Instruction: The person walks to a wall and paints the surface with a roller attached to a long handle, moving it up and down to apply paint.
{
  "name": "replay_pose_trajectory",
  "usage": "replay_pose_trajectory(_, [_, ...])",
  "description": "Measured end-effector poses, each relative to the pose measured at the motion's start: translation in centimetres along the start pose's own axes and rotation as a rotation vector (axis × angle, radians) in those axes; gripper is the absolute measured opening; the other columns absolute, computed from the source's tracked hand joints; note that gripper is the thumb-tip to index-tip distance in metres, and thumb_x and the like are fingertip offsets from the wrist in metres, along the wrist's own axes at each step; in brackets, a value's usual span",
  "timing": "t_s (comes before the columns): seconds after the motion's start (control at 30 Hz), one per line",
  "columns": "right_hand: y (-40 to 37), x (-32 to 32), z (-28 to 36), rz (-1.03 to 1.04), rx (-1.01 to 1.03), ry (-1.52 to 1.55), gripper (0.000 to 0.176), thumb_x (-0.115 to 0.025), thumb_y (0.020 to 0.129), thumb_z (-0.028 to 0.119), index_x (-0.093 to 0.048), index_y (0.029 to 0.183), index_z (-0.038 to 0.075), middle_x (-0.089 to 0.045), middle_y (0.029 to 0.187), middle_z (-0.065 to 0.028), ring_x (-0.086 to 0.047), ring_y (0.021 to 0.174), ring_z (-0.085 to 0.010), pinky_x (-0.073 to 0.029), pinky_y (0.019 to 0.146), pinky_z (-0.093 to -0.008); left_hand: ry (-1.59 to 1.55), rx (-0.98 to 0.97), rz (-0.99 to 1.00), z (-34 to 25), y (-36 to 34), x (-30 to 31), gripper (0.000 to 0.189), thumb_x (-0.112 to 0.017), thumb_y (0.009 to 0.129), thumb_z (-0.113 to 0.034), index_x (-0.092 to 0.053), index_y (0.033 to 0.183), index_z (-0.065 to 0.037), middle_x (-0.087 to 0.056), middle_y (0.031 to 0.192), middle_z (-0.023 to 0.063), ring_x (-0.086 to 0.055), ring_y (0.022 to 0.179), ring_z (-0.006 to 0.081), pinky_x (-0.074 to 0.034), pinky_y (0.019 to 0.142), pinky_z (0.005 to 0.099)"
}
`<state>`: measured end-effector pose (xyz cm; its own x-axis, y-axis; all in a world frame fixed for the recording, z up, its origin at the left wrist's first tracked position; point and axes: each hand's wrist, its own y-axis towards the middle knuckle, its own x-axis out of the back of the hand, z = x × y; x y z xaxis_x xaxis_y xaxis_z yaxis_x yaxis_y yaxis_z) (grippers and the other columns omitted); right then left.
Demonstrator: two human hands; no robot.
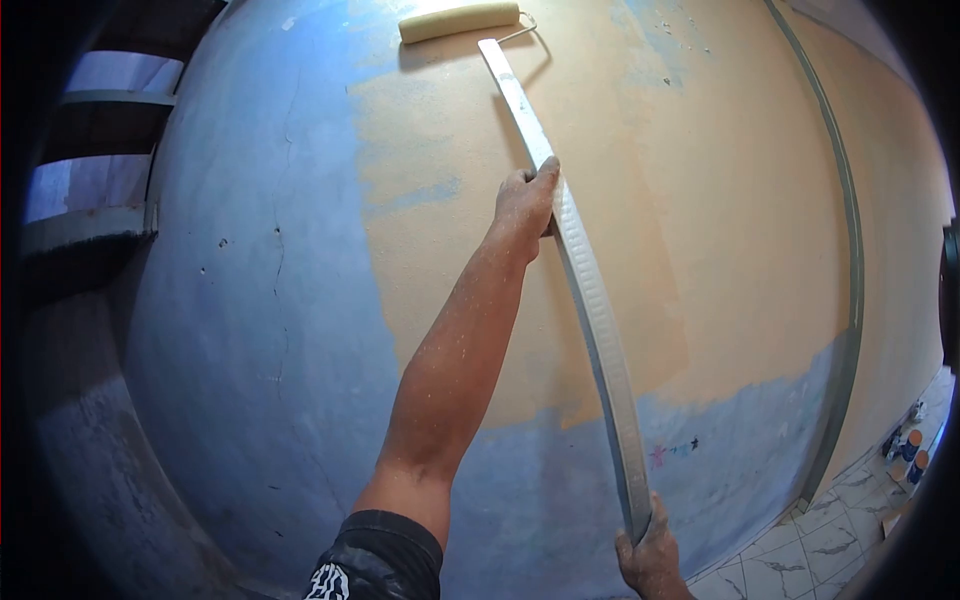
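A paint roller with a pale yellow sleeve lies against the wall near the top of the head view. Its wire frame joins a long white metal pole that slants down to the right. My left hand is wrapped round the pole at its upper part, thumb along it. Lower down, my right hand grips the pole's bottom end. Behind them is the wall, blue on the left and along the bottom, with a peach-coloured painted area in the middle and right. Blue patches show through the peach.
Dark stair-like steps stand at the left edge. A grey-green vertical strip runs down the right corner. Beyond it are a tiled floor and several small containers with orange tops.
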<state>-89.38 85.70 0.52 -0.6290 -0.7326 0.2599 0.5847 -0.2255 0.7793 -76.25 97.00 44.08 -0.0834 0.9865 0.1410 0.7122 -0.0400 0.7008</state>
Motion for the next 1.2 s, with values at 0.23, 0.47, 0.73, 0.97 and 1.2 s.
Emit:
replay_pose_trajectory(0.23, [8.1,3.1,4.0,0.068,-0.057,-0.138,0.066,-0.059,0.085,0.014,-0.022,0.138,0.000,-0.061,0.085,-0.0346,-0.059,0.080,-0.0540,-0.047,0.069,-0.0586,0.043,-0.280,0.211,1.6,-9.2,7.0,0.076,-0.045,0.096,-0.054,-0.032,0.141,0.006,-0.040,0.138,0.0282,-0.057,0.113,0.0354,-0.049,0.090,0.0410])
replay_pose_trajectory(0.47, [17.9,1.3,12.5,-0.086,-0.007,-0.106,0.048,-0.054,0.086,0.014,-0.030,0.126,-0.002,-0.059,0.079,-0.0368,-0.059,0.077,-0.0541,-0.047,0.069,-0.0576,-0.108,-0.219,0.564,9.4,-22.9,19.5,0.068,-0.055,0.094,-0.050,-0.044,0.134,0.002,-0.041,0.141,0.0224,-0.058,0.109,0.0268,-0.050,0.088,0.0384])
replay_pose_trajectory(0.73, [30.9,1.4,25.0,-0.101,-0.034,-0.221,0.040,-0.051,0.090,0.018,-0.033,0.118,-0.005,-0.062,0.091,-0.0312,-0.067,0.077,-0.0397,-0.056,0.061,-0.0468,-0.378,0.627,0.694,23.3,-35.6,27.9,0.052,-0.054,0.098,-0.041,-0.047,0.133,-0.003,-0.047,0.139,0.0150,-0.056,0.116,0.0260,-0.048,0.092,0.0380])
replay_pose_trajectory(0.97, [31.3,1.5,28.2,-0.018,-0.057,-0.138,0.048,-0.051,0.089,0.016,-0.028,0.124,-0.007,-0.061,0.092,-0.0320,-0.067,0.078,-0.0399,-0.055,0.062,-0.0467,-0.283,1.088,0.435,30.6,-50.0,29.2,0.039,-0.048,0.101,-0.036,-0.052,0.124,-0.005,-0.058,0.120,0.0093,-0.060,0.101,0.0188,-0.048,0.085,0.0325])
replay_pose_trajectory(1.2, [18.7,-4.1,18.2,-0.056,0.072,-0.086,0.049,-0.054,0.084,0.013,-0.026,0.121,-0.001,-0.058,0.078,-0.0373,-0.058,0.079,-0.0560,-0.048,0.069,-0.0577,-0.268,1.130,0.261,35.2,-55.8,28.7,0.039,-0.048,0.101,-0.036,-0.052,0.123,-0.005,-0.058,0.119,0.0089,-0.059,0.100,0.0185,-0.047,0.084,0.0323])
